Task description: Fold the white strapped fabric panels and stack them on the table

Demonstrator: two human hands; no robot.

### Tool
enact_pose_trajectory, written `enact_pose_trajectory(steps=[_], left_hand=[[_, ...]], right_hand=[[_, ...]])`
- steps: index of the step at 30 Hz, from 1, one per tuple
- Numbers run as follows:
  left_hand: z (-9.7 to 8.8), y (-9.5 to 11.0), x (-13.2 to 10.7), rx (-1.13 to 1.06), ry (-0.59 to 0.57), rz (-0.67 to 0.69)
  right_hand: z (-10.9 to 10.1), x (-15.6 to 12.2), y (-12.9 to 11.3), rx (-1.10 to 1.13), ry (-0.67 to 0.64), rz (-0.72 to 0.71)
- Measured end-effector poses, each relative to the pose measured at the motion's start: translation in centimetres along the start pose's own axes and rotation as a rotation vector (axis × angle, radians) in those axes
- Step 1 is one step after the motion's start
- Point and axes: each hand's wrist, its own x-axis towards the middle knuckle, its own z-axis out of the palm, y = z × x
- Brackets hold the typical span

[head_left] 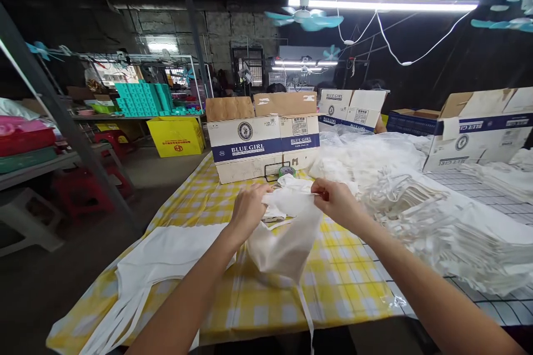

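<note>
A thin white cloth piece with a tie strap point(287, 244) hangs between my two hands above the table, its lower part sagging and a narrow strap dangling past the table's front edge. My left hand point(251, 206) pinches its upper left edge. The upper right edge is pinched by my right hand point(335, 202). Just behind the held piece lies more crumpled white cloth point(293, 182), partly hidden by it. To the left of my left hand, a layered pile of white cloth pieces point(166, 252) lies flat, with long straps trailing over the front edge.
A yellow checked tablecloth point(245, 310) covers the table. Stacks of white cloth point(466, 238) fill the right side. Open cardboard boxes point(262, 150) stand at the back, with a roll of green tape point(287, 171) in front. A metal post point(83, 127) rises on the left.
</note>
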Motion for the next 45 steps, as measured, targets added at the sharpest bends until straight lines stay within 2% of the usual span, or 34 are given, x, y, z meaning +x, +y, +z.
enact_pose_trajectory(steps=[3,5,8,10,14,17,20,23,25,27,30,33,38,42,45], left_hand=[[1.2,-0.4,-1.2,0.340,0.050,-0.018],[2.4,0.2,-2.6,0.328,0.074,-0.026],[4.7,2.1,-5.4,0.030,0.115,0.074],[6.5,3.3,-6.9,-0.255,0.082,0.090],[8.7,4.0,-7.2,-0.826,-0.068,-0.113],[8.5,3.5,-6.1,-1.055,-0.206,-0.167],[7.0,3.2,-5.2,-1.113,-0.291,-0.145],[4.4,3.0,-4.4,-1.167,-0.347,-0.166],[2.0,2.8,-3.6,-1.172,-0.383,-0.165],[-0.7,2.7,-2.4,-1.110,-0.460,-0.122],[-4.4,2.9,-0.6,-0.987,-0.648,-0.074],[-7.1,3.1,0.6,-0.925,-0.704,-0.132],[-10.6,2.1,0.9,-0.979,-0.649,-0.244],[-13.1,0.6,-0.1,-1.229,-0.358,-0.142],[-14.8,-0.4,-1.2,-1.284,-0.153,-0.054]], right_hand=[[0.6,-0.1,0.1,-0.105,0.059,0.019],[1.2,-0.1,0.3,-0.065,0.042,0.036],[2.2,-0.1,0.5,0.079,-0.049,0.058],[2.8,-0.2,0.3,0.180,-0.128,0.078],[3.3,-0.9,-0.2,0.314,-0.220,0.081],[3.3,-1.2,-0.4,0.376,-0.242,0.093],[3.4,-1.2,0.1,0.397,-0.248,0.139],[3.4,-1.1,0.8,0.346,-0.317,0.164],[3.3,-0.9,0.9,0.285,-0.374,0.099],[3.1,-0.8,0.5,0.283,-0.412,-0.033],[3.0,-0.5,-1.1,0.511,-0.518,-0.215],[3.5,-0.4,-2.8,0.826,-0.685,-0.219],[4.8,-0.8,-3.2,1.005,-0.867,-0.060],[4.7,-1.5,-1.5,1.054,-0.856,0.005],[3.2,-1.7,0.4,0.938,-0.840,-0.021]])
